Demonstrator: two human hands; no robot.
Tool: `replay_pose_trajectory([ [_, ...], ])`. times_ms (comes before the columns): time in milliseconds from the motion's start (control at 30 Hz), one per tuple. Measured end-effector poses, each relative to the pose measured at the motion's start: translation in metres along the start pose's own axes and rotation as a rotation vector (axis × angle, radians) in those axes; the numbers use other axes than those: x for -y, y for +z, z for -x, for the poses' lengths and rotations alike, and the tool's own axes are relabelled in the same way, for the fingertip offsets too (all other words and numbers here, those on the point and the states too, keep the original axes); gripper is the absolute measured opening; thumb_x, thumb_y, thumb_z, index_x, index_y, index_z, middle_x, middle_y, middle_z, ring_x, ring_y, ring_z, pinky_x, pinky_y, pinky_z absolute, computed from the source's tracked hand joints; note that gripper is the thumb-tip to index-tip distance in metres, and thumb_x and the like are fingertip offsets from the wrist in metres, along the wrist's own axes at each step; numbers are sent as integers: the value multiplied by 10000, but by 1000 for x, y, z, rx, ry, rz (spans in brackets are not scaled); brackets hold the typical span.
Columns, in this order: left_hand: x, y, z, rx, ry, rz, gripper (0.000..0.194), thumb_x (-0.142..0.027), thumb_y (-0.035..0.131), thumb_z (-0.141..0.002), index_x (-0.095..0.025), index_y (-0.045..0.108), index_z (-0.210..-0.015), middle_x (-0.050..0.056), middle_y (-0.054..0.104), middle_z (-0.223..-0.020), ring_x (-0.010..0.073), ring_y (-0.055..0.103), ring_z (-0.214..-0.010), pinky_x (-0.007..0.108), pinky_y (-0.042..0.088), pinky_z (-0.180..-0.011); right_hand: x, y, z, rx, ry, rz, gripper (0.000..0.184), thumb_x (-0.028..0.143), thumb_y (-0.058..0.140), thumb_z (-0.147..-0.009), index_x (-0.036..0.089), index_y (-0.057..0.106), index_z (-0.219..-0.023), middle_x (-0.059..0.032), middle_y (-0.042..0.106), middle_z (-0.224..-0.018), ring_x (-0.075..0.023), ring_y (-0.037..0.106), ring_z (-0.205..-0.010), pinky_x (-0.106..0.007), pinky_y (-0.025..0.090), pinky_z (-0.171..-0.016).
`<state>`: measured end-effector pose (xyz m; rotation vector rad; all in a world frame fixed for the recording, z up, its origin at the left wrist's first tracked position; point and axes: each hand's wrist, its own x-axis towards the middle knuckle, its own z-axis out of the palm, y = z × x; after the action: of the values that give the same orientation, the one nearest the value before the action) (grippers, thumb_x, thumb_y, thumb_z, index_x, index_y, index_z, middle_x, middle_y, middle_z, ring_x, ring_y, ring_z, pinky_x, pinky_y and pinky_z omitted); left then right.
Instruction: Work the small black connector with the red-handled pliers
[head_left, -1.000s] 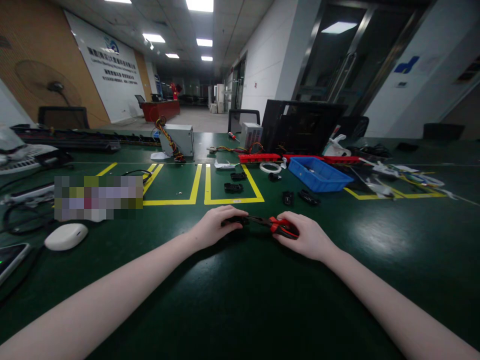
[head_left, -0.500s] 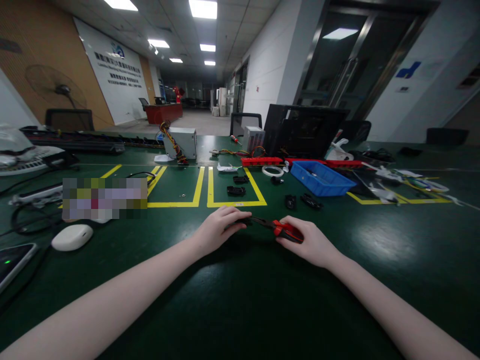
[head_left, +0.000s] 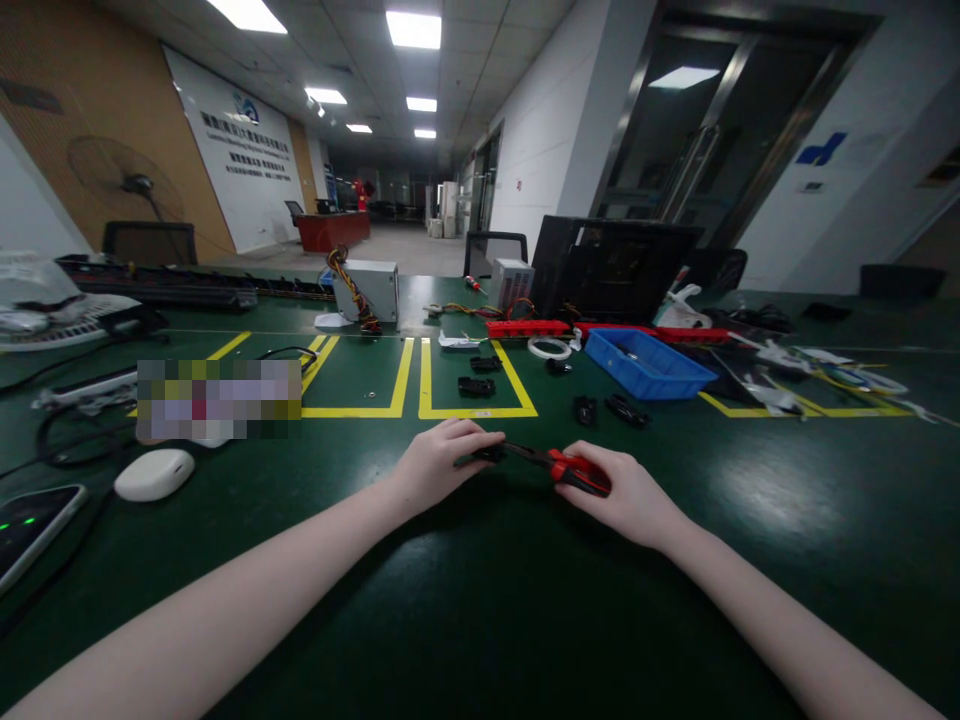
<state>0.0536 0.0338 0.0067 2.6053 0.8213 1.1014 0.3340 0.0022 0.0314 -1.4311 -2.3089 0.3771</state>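
My right hand (head_left: 619, 488) is closed around the red and black handles of a pair of pliers (head_left: 570, 470). Their dark jaws point left and meet a small black part (head_left: 489, 454), which my left hand (head_left: 442, 462) pinches between thumb and fingers. How firmly the jaws grip the part I cannot make out. Beyond my hands, two similar black pieces, the nearer one (head_left: 477, 386) and the farther one (head_left: 486, 364), lie inside a yellow-taped rectangle. More black pieces (head_left: 585, 409) rest to its right.
A blue tray (head_left: 675, 385) stands at the right, beside a white ring (head_left: 549, 348). Behind are red strips (head_left: 529, 329), a power supply (head_left: 375, 290) with wires and a large black case (head_left: 611, 270). A white rounded case (head_left: 154, 474) and a phone (head_left: 37, 530) lie left.
The view has shifted slightly, so the whole scene sits a little lower and to the right. My left fingers have shifted a little on the black part; both grips stay.
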Motion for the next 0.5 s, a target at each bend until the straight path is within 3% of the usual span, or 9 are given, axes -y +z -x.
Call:
replay_pose_trajectory([
  [267,-1,-1,-1,-24,41,34,262,-177,583,-900,-183,615,-1161,75,633,-1085,190,608,-998,352,539,-870,-2,0,1,25,-20,33,276,502,559,-828,248,589,-933,-16,661,-860,-184,605,-733,-330,464,-662],
  [500,-3,2,-3,80,-121,71,418,-188,623,-874,-195,511,-1277,72,609,-1183,212,615,-1050,383,539,-903,-4,-1,1,-31,-34,214,300,508,571,-807,257,582,-971,-29,660,-925,-206,592,-778,-351,450,-669],
])
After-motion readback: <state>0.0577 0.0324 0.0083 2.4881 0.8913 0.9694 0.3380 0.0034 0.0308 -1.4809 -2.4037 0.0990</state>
